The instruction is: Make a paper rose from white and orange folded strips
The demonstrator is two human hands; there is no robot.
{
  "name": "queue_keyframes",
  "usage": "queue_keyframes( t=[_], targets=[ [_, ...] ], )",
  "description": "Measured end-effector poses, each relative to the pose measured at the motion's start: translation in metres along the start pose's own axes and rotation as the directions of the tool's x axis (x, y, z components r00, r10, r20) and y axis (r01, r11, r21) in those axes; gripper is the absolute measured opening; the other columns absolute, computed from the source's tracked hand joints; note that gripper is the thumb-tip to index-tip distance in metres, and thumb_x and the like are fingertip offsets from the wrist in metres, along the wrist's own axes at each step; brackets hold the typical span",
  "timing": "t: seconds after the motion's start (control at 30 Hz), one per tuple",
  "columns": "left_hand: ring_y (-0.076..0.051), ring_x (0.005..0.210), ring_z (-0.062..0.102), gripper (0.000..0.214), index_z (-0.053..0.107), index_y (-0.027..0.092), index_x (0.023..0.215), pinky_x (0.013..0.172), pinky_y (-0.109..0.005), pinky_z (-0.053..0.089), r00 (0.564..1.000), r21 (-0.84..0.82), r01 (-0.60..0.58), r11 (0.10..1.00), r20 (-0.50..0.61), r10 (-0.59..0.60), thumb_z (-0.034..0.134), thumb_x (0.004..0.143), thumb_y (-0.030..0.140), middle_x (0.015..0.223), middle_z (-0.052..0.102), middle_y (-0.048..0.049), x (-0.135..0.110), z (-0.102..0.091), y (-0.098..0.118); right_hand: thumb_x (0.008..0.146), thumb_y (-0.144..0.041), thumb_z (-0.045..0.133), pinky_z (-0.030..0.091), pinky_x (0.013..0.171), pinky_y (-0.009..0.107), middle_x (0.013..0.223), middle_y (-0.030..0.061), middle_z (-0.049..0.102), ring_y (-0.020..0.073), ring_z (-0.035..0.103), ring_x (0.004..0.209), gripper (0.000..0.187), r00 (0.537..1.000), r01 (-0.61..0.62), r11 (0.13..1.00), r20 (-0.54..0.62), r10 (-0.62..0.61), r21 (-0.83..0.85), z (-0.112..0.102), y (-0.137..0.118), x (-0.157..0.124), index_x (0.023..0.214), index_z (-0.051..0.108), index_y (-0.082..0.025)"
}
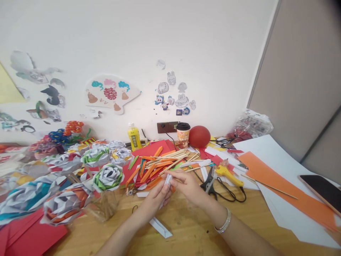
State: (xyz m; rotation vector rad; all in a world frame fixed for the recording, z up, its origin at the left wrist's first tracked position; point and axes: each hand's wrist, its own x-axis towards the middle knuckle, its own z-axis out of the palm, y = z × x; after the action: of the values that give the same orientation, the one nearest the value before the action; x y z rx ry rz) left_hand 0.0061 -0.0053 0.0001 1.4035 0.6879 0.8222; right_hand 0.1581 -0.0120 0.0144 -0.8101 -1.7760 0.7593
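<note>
Both hands meet above the middle of the wooden table (186,231). My left hand (159,193) is closed round a folded white paper strip (168,179), its upper end showing above the fingers. From the other side, my right hand (183,183) pinches the same strip near its top. Below my left hand, another folded white paper strip (161,227) lies flat on the wood. Just beyond the hands is a heap of thin wooden sticks (170,158) mixed with folded orange paper strips (147,173). Black-handled scissors (209,183) lie to the right of my right hand.
Folded paper flowers (108,176) crowd the left, behind red paper sheets (34,233). A yellow glue gun (229,175) with a black cord lies right of the scissors. Farther back stand a yellow bottle (134,137), a lidded cup (183,137) and a red balloon (199,137). A phone (321,192) rests at right.
</note>
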Motion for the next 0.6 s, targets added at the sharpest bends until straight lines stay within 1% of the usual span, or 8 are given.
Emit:
queue_keyframes(
  t=[0.1, 0.17, 0.23, 0.27, 0.33, 0.43, 0.5, 0.6],
  targets=[
    [-0.01, 0.055, 0.043, 0.033, 0.054, 0.018, 0.081, 0.049, -0.019, 0.036, 0.995, 0.088, -0.017, 0.996, -0.097, 0.025, 0.047, 0.076, 0.05, 0.059, 0.044, 0.0038, -0.003, 0.0, -0.001, 0.087, -0.03, 0.043, 0.039, 0.086, 0.032, 0.099, 0.0036, 0.061, 0.0172, 0.051, 0.096, 0.029, 0.997, 0.069, 0.991, 0.048, -0.064, -0.112, 0.001, -0.002, -0.001, 0.113, 0.055, -0.025],
    [-0.017, 0.077, 0.052, 0.032, 0.057, 0.019, 0.087, 0.067, -0.024, 0.043, 0.984, 0.194, -0.059, 0.979, -0.155, 0.09, 0.046, 0.078, 0.047, 0.071, 0.055, -0.0011, -0.006, 0.001, -0.001, 0.088, -0.028, 0.039, 0.038, 0.087, 0.033, 0.1, 0.0049, 0.061, 0.0178, 0.051, 0.097, 0.032, 0.993, 0.115, 0.971, 0.044, -0.109, -0.209, 0.003, -0.001, -0.002, 0.117, 0.052, -0.025],
    [-0.021, 0.095, 0.05, 0.033, 0.058, 0.019, 0.094, 0.084, -0.029, 0.04, 0.972, 0.307, -0.1, 0.946, -0.173, 0.159, 0.044, 0.08, 0.045, 0.084, 0.061, -0.0043, -0.007, 0.001, 0.0, 0.089, -0.025, 0.037, 0.038, 0.088, 0.034, 0.105, 0.0065, 0.059, 0.0184, 0.05, 0.098, 0.035, 0.989, 0.142, 0.945, 0.013, -0.144, -0.295, 0.007, 0.002, -0.004, 0.123, 0.045, -0.024],
    [-0.022, 0.099, 0.049, 0.035, 0.058, 0.019, 0.097, 0.088, -0.031, 0.038, 0.969, 0.359, -0.11, 0.927, -0.168, 0.18, 0.042, 0.081, 0.045, 0.09, 0.062, -0.0053, -0.007, 0.002, 0.0, 0.089, -0.024, 0.036, 0.038, 0.088, 0.035, 0.107, 0.0072, 0.058, 0.0187, 0.049, 0.098, 0.037, 0.988, 0.148, 0.932, 0.003, -0.156, -0.33, 0.009, 0.003, -0.004, 0.126, 0.042, -0.023],
    [-0.023, 0.101, 0.049, 0.038, 0.057, 0.018, 0.101, 0.093, -0.034, 0.035, 0.964, 0.45, -0.118, 0.885, -0.161, 0.211, 0.039, 0.082, 0.045, 0.1, 0.062, -0.0071, -0.006, 0.002, -0.002, 0.089, -0.022, 0.035, 0.039, 0.087, 0.036, 0.109, 0.0081, 0.057, 0.0189, 0.049, 0.098, 0.039, 0.988, 0.146, 0.913, 0.006, -0.155, -0.381, 0.012, 0.005, -0.006, 0.128, 0.038, -0.022],
    [-0.023, 0.1, 0.051, 0.042, 0.055, 0.017, 0.107, 0.092, -0.036, 0.037, 0.959, 0.548, -0.127, 0.827, -0.144, 0.242, 0.034, 0.084, 0.045, 0.109, 0.06, -0.0083, -0.004, 0.001, -0.005, 0.089, -0.021, 0.034, 0.04, 0.086, 0.036, 0.108, 0.0082, 0.057, 0.019, 0.049, 0.098, 0.039, 0.988, 0.151, 0.885, 0.04, -0.149, -0.44, 0.013, 0.007, -0.006, 0.128, 0.038, -0.021],
    [-0.023, 0.099, 0.053, 0.043, 0.054, 0.017, 0.11, 0.092, -0.036, 0.038, 0.963, 0.591, -0.12, 0.798, -0.126, 0.238, 0.032, 0.085, 0.044, 0.11, 0.06, -0.0078, -0.004, -0.002, -0.007, 0.088, -0.019, 0.034, 0.041, 0.086, 0.035, 0.107, 0.0085, 0.057, 0.0188, 0.048, 0.098, 0.039, 0.986, 0.163, 0.865, 0.057, -0.154, -0.474, 0.013, 0.008, -0.006, 0.127, 0.039, -0.019],
    [-0.022, 0.106, 0.049, 0.042, 0.051, 0.019, 0.114, 0.096, -0.035, 0.035, 0.97, 0.619, -0.099, 0.779, -0.114, 0.214, 0.031, 0.086, 0.043, 0.117, 0.057, -0.0062, -0.005, -0.006, -0.01, 0.088, -0.018, 0.034, 0.042, 0.084, 0.036, 0.103, 0.0107, 0.058, 0.0199, 0.049, 0.095, 0.037, 0.985, 0.17, 0.819, 0.075, -0.154, -0.548, 0.013, 0.01, -0.006, 0.124, 0.042, -0.014]
  ],
)
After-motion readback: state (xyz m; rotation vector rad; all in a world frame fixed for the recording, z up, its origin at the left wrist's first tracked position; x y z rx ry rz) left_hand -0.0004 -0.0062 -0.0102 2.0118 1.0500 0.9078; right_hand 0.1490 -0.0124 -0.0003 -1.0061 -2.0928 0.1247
